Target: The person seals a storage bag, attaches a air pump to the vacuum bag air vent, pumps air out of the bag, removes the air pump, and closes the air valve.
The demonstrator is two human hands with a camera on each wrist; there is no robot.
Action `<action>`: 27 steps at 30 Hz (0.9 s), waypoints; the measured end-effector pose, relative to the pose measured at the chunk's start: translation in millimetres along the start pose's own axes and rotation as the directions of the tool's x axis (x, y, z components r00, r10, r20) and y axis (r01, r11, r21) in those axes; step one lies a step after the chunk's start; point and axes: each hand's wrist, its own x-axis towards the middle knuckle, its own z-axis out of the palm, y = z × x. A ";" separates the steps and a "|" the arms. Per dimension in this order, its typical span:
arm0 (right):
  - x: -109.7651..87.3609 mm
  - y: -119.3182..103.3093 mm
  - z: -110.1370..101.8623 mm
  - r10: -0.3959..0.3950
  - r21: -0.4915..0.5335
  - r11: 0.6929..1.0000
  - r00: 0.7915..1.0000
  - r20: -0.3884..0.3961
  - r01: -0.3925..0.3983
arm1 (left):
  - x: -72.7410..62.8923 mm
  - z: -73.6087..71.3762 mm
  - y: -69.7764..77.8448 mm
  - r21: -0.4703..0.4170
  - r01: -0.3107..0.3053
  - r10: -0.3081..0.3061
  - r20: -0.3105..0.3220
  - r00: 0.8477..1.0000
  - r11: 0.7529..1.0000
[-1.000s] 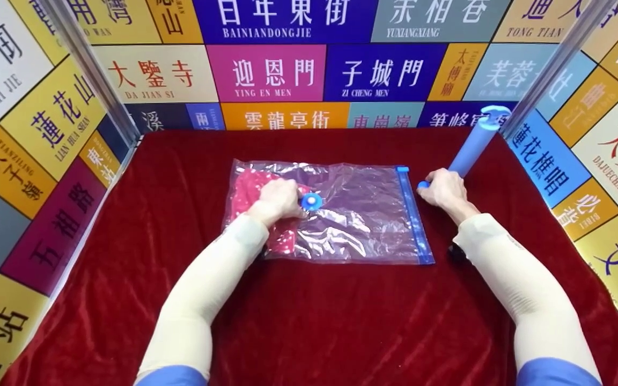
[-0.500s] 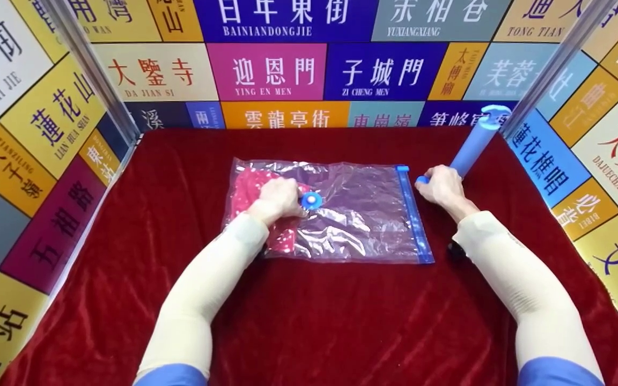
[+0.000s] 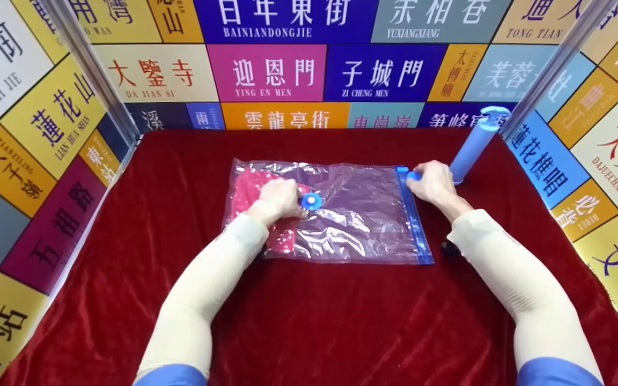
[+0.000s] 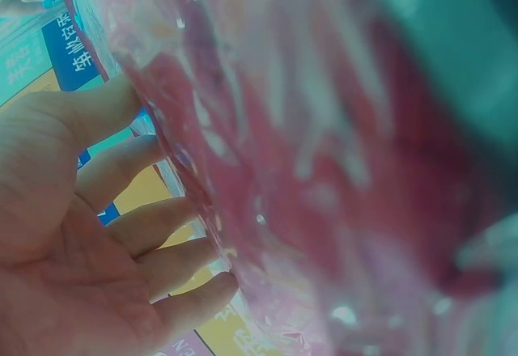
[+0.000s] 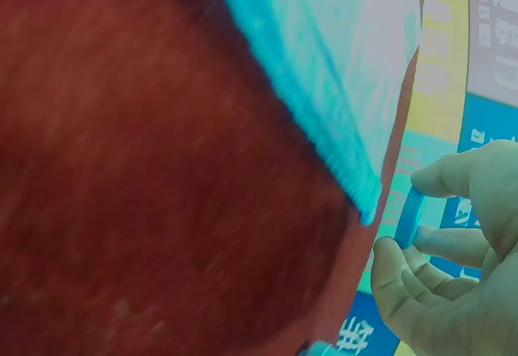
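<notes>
A clear vacuum storage bag point(image 3: 357, 187) lies flat, a folded pink dotted cloth point(image 3: 247, 185) inside its left part. My left hand point(image 3: 279, 198) rests on the bag beside the blue round valve point(image 3: 311, 201). In the left wrist view its fingers point(image 4: 174, 222) are loosely extended against the plastic. Just past the blue zip edge point(image 3: 417, 225), my right hand point(image 3: 433, 182) pinches a small blue disc-like piece point(image 5: 410, 217) between thumb and fingers, seen nearly edge-on in the right wrist view. The blue zip slider point(image 3: 402, 169) sits at the edge's far end, close to that piece.
Behind my right hand stands a blue hand pump point(image 3: 472, 150), handle up. Dark red velvet point(image 3: 330, 321) covers the table. Printed sign panels point(image 3: 271, 72) wall in the back and both sides, with metal posts point(image 3: 561, 64) at the corners.
My right hand has moved left with the small blue piece, away from the pump and up to the zip edge. My left hand and the bag have stayed put.
</notes>
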 end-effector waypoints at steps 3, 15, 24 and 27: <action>0.6 -9.9 0.5 -0.033 0.001 0.999 0.999 0.000 0.033 | 0.2 0.1 0.4 0.000 0.006 -0.006 -0.005 1.000 1.000; -1.5 -34.1 11.9 -0.111 0.003 0.994 0.993 0.033 0.111 | -2.1 1.0 -0.7 -0.001 -0.005 0.005 -0.017 1.000 1.000; -4.5 -58.7 21.2 -0.145 0.019 0.989 0.988 0.050 0.144 | -1.7 -0.1 -1.3 -0.002 0.008 -0.008 -0.025 1.000 1.000; -6.3 -66.6 25.0 -0.171 0.023 0.985 0.984 0.057 0.170 | -1.6 -0.2 -1.2 -0.001 0.016 -0.016 -0.021 1.000 1.000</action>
